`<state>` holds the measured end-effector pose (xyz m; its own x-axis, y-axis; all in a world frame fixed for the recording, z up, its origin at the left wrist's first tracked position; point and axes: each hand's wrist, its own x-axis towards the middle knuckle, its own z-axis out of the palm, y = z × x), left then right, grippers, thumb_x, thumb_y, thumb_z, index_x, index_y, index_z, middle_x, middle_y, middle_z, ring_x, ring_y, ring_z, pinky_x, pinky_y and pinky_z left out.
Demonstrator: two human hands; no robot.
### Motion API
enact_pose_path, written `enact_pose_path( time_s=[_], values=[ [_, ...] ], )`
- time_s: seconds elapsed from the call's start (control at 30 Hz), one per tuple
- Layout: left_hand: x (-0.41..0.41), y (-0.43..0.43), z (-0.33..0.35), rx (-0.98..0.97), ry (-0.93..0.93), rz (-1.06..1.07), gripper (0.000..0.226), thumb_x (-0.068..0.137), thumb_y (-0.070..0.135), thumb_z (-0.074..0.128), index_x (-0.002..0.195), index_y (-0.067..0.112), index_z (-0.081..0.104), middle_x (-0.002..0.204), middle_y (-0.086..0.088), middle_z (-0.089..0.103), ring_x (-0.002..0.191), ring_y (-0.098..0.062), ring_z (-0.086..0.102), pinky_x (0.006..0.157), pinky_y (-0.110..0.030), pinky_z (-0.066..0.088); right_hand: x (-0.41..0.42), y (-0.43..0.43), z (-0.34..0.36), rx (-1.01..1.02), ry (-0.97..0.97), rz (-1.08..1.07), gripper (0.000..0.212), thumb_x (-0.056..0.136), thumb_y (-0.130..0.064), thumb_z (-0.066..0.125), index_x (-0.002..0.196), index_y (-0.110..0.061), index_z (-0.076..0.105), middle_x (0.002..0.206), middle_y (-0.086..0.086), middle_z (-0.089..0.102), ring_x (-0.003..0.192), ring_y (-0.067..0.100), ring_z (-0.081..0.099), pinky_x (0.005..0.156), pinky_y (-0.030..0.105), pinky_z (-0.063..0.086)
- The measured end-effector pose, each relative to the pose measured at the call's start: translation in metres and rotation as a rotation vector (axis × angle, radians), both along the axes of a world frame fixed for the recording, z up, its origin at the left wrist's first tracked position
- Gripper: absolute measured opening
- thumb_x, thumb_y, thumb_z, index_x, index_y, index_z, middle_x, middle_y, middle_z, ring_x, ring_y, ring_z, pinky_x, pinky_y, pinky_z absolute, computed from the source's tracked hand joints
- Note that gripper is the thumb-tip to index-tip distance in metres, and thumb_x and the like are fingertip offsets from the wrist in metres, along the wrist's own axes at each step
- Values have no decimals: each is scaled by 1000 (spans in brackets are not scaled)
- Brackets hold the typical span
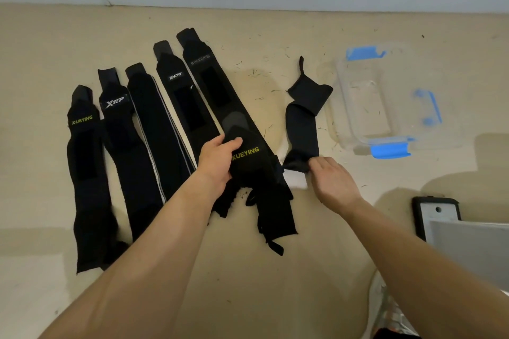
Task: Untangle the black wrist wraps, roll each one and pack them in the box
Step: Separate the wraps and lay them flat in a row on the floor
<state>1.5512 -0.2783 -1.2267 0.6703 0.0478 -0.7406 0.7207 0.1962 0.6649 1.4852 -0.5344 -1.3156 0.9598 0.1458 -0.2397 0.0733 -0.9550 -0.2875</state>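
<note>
While I look down at the beige floor (275,283), my left hand (217,157) grips one black wrist wrap (248,162) with yellow letters XUEYING; my fingers (234,143) are curled over its upper edge. Under this wrap there is a small tangled heap (272,206) of black straps, and their loose ends lie toward me on the floor.

My right hand (333,181) is just beside the heap. Its fingers (315,164) are bent and pinch the near end of another wrap (301,129). This wrap runs away from me, is folded over at its far end, and lies between the heap and the box.

To the left, five wraps lie flat, side by side, almost parallel: a second XUEYING wrap (85,173), an XTEP wrap (124,146), a wrap with pale edge lines (157,132), a wrap with white letters (184,102), and a BOKEERSI wrap (212,82), whose near part goes under the heap.

The clear box (340,96) with blue clips (391,150) stands to the right, apart from both hands, with no wrap inside. At the right edge lies a dark-framed grey thing (438,215); I cannot tell what it is.
</note>
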Motion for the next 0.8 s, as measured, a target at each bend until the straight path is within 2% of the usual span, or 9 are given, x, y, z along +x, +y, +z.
enact_pose_path(
  time_s=[0.1,0.17,0.3,0.4,0.53,0.63,0.7,0.8],
  values=[
    [1,1,-2,-4,-3,-1,38,101,15,63,139,12,61,125,-9,72,116,-29,69,102,-53,56,12,12,14,220,3,-281,16,98,-22,48,87,-10,48,80,2,52,76,25,47,59,37,29],
    [2,1,-2,-1,-5,-5,41,101,17,63,141,13,59,126,-9,71,117,-29,69,102,-54,56,24,18,26,374,-10,-462,18,99,-21,50,87,-8,49,74,4,54,65,22,47,55,34,35],
    [3,0,-1,-7,-13,-8,38,101,17,63,139,15,61,127,-8,72,118,-29,69,104,-54,54,47,24,52,651,-3,-676,11,95,-16,53,85,-13,50,78,3,58,68,16,51,60,29,40],
    [1,-4,5,-18,-39,-43,41,101,17,63,142,16,58,129,-7,70,120,-28,67,106,-54,53,60,25,66,768,-10,-760,8,98,-20,51,91,-17,52,84,0,60,76,14,57,64,25,45],
    [-6,-9,21,-120,-116,-180,33,103,17,60,136,14,61,127,-9,72,119,-28,69,106,-51,53,69,28,78,852,7,-822,11,101,-25,52,104,-16,58,94,0,64,83,12,61,69,22,52],
    [-13,-19,32,-113,-187,-330,28,103,16,58,130,12,65,124,-9,73,116,-25,71,103,-48,55,72,37,91,954,29,-873,15,100,-25,56,107,-14,63,91,-1,67,79,12,65,58,18,50],
    [-19,-29,36,-58,-229,-372,25,103,17,60,126,14,67,120,-8,75,114,-25,71,103,-49,55,71,44,104,992,36,-837,16,100,-27,59,105,-13,64,84,0,69,74,15,66,56,23,52],
    [-25,-38,47,-49,-246,-312,24,103,16,60,125,11,68,118,-11,76,111,-28,73,98,-48,59,68,51,127,1078,73,-800,18,99,-28,61,107,-12,64,82,3,71,72,19,69,53,31,55]
  ],
)
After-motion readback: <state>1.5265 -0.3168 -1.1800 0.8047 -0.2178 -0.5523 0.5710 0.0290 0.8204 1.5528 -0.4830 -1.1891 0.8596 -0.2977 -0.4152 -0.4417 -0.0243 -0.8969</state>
